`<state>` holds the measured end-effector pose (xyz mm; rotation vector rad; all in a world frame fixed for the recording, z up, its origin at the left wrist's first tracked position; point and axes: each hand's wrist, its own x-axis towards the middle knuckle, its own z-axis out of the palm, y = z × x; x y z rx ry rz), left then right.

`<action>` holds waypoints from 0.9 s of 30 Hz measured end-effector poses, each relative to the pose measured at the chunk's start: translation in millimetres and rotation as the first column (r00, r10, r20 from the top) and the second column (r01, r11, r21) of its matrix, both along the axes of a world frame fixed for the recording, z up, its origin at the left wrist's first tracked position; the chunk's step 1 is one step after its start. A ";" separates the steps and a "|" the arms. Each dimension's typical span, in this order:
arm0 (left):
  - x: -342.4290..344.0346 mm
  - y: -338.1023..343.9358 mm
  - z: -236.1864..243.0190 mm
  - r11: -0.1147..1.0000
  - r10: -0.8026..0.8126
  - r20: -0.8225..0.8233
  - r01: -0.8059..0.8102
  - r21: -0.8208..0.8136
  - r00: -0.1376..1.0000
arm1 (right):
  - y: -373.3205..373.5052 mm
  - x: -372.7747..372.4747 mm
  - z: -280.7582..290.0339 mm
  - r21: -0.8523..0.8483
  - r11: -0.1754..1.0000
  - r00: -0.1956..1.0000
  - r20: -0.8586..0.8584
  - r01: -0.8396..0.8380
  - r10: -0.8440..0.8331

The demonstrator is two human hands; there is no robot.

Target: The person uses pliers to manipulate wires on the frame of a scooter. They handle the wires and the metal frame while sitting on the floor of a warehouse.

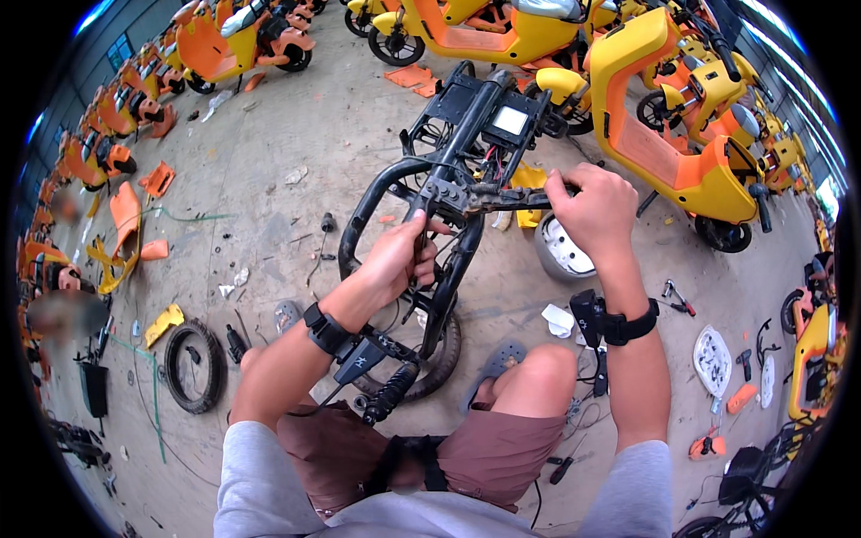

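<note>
Scooter frame (459,148), bare and black, lies right under the person's two hands, ahead of the bent knees. From where I stand, the right hand (592,213) is closed in a fist over the outer end of a dark bar (516,199) that sticks out to the frame's right. The left hand (404,260) is half curled against the frame's near left side; I can't tell whether its fingers grip anything. Grimy bolts show at the joint between the hands, with loose coloured wires (491,163) just beyond, and a pale square (511,120) sits on the frame's far part. A coil-spring shock absorber (392,392) and a wheel (444,363) are at its near end.

Grey concrete floor (260,152) spreads all round, scuffed and littered. Left of the frame are a loose tyre (172,368) and orange plastic panels (126,211); to its right, a white oval shell (711,361). One big yellow scooter (659,152) stands off the frame's far right, and more crowd the hall left of it and beyond.

Lengthwise, the frame runs away from the person, its far end slanting a little rightward.
</note>
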<state>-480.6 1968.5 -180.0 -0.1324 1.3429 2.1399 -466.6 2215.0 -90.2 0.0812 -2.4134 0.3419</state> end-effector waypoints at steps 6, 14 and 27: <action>3.4 -3.0 -19.9 0.996 -0.020 -0.162 0.006 -0.088 0.987 | 5.5 -5.1 -0.3 0.059 0.998 0.999 -0.024 -0.020 0.022; 12.7 -17.8 -16.6 0.986 -0.004 -0.173 -0.026 -0.167 0.985 | 1.2 -5.4 -2.1 0.053 0.998 1.000 -0.014 0.015 -0.015; -32.8 6.1 -3.6 0.989 0.084 -0.234 -0.109 -0.095 0.969 | -2.8 -1.7 -0.8 0.046 0.999 0.998 -0.067 -0.009 0.012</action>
